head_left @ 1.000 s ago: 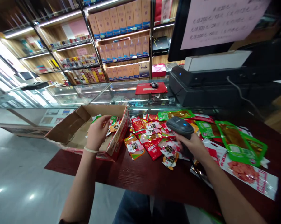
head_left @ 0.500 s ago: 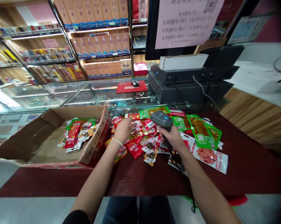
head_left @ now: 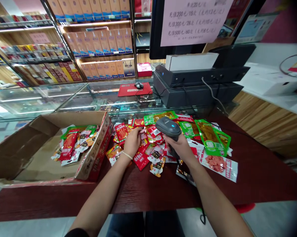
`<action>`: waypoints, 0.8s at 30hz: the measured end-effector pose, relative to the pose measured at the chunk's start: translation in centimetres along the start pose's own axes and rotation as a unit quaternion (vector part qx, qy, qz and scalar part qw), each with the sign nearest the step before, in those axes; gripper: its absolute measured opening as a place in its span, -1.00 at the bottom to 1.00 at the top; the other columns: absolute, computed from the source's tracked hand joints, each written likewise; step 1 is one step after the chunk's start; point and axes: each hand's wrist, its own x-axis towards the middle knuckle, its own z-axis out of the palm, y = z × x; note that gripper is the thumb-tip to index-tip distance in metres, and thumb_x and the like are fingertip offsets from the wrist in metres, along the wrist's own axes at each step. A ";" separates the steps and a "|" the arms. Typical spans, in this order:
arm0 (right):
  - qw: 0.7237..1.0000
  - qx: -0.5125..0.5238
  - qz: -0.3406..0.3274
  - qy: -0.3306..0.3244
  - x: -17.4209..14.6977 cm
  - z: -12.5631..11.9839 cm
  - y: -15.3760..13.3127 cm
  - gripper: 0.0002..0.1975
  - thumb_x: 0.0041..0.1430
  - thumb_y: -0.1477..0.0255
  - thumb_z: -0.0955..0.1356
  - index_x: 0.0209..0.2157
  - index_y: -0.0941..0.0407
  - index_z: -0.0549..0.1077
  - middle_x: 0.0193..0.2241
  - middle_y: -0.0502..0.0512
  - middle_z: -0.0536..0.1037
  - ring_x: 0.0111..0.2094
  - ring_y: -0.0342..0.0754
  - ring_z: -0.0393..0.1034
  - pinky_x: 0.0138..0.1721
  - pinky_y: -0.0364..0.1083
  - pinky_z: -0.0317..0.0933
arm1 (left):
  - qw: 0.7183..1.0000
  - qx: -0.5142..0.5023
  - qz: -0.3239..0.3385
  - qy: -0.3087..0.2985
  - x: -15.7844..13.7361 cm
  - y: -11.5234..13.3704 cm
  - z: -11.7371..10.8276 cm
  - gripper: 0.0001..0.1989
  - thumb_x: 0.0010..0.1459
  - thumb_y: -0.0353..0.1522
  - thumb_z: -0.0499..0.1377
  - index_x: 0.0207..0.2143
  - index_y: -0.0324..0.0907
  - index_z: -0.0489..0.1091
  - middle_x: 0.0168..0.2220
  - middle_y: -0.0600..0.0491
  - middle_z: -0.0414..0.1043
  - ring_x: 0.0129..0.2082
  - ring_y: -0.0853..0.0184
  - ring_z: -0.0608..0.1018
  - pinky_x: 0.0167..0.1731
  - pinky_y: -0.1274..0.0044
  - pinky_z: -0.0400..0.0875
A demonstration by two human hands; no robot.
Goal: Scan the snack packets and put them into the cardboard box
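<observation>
My right hand [head_left: 182, 147] is wrapped round the grip of a dark grey barcode scanner [head_left: 167, 126], whose head shows a small blue light. The scanner hangs over a heap of snack packets [head_left: 156, 154] on the dark red counter. Among the heap, my left hand [head_left: 132, 141] has its fingers curled in at the packets near the scanner's head; what is between the fingertips is hidden. Red packets [head_left: 140, 159] lie beside that hand. Green-edged pouches [head_left: 210, 136] and a white meat-snack bag [head_left: 219, 164] lie right of the scanner.
An open cardboard box [head_left: 46, 164] at the left holds some packets [head_left: 69, 144]. Behind the heap are a glass display counter [head_left: 94, 98], a red mouse pad [head_left: 128, 89] and a black cash drawer [head_left: 197, 93] under a monitor. The scanner's cable [head_left: 203, 215] hangs off the front edge.
My left hand has shifted slightly down and inward over the packets, fingers still curled. The scanner stays over the heap in my right hand. The whole view has tilted a little downward.
</observation>
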 end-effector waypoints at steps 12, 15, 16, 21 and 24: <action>0.998 -0.014 0.035 -0.053 -0.2 0.4 0.3 -0.63 0.02 0.09 0.48 -0.36 0.04 0.36 -0.68 -0.12 0.38 -0.72 -0.15 0.23 -0.69 -0.14 0.13 | 0.848 -0.450 -0.228 0.162 1.3 -1.3 -0.1 -0.66 0.05 -0.19 0.29 -0.21 -0.23 0.44 -0.37 0.02 0.55 -0.44 0.35 0.54 -0.42 0.56 0.39; 0.995 -0.047 0.032 -0.081 -0.2 0.6 0.8 -0.62 0.02 0.14 0.49 -0.24 0.05 0.38 -0.67 -0.14 0.40 -0.72 -0.14 0.24 -0.70 -0.14 0.13 | 0.830 -0.479 -0.236 0.163 1.3 -1.8 0.1 -0.59 0.02 -0.16 0.32 -0.16 -0.26 0.49 -0.38 0.02 0.57 -0.46 0.36 0.54 -0.44 0.58 0.37; 0.994 -0.056 0.028 -0.087 -0.2 0.7 0.8 -0.61 0.02 0.16 0.50 -0.20 0.05 0.38 -0.66 -0.13 0.41 -0.72 -0.14 0.25 -0.69 -0.14 0.14 | 0.826 -0.485 -0.237 0.162 1.3 -1.8 0.1 -0.58 0.02 -0.16 0.32 -0.14 -0.26 0.50 -0.37 0.01 0.58 -0.45 0.35 0.55 -0.44 0.58 0.37; 0.993 -0.078 0.014 -0.090 -0.6 1.1 -0.1 -0.62 -0.03 0.19 0.52 -0.22 0.06 0.45 -0.68 -0.12 0.43 -0.71 -0.14 0.25 -0.66 -0.14 0.15 | 0.823 -0.485 -0.245 0.168 1.3 -1.6 0.1 -0.58 0.03 -0.17 0.32 -0.14 -0.27 0.52 -0.27 -0.06 0.60 -0.36 0.30 0.58 -0.38 0.53 0.43; 0.992 -0.082 0.018 -0.098 -0.7 1.2 -0.6 -0.66 -0.07 0.19 0.53 -0.31 0.07 0.48 -0.69 -0.11 0.42 -0.73 -0.14 0.20 -0.67 -0.12 0.14 | 0.834 -0.450 -0.251 0.199 1.4 -1.6 0.1 -0.61 0.03 -0.21 0.33 -0.14 -0.28 0.52 -0.14 -0.14 0.59 -0.26 0.25 0.59 -0.33 0.51 0.45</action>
